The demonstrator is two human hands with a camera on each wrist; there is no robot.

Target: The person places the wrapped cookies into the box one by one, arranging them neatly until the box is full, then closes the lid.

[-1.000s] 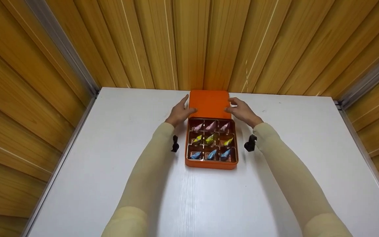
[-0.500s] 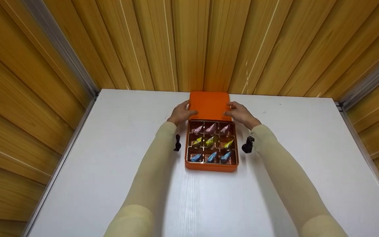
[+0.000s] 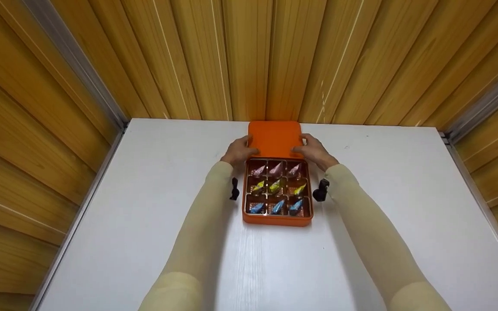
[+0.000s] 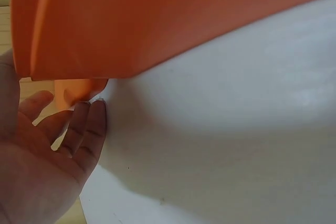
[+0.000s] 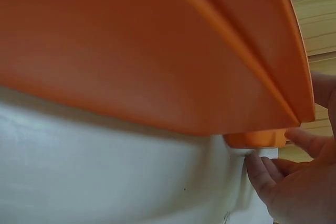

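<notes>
An orange box (image 3: pixel 277 220) stands in the middle of the white table, its divided tray facing up. Foil-wrapped sweets lie in the compartments: a pink row (image 3: pixel 276 169) at the back, a yellow-green row (image 3: pixel 275 187) in the middle and a blue row (image 3: pixel 278 207) in front. Directly behind it is the orange lid (image 3: pixel 275 139). My left hand (image 3: pixel 237 151) holds the lid's left side, thumb over its top near the front corner. On the opposite side my right hand (image 3: pixel 315 152) grips it likewise. Both wrist views show fingertips low beside the lid, partly hidden by the box.
A wood-patterned wall (image 3: pixel 249 60) rises right behind the lid at the back edge of the white table (image 3: pixel 180 181). Similar panels with metal rails enclose the left and right. A black wrist camera (image 3: pixel 321 190) sits on the inner side of the right wrist.
My left fingers have come down from pointing along the lid's side to closing round it. My right hand has drawn in slightly against the lid. The box and its sweets have stayed in place.
</notes>
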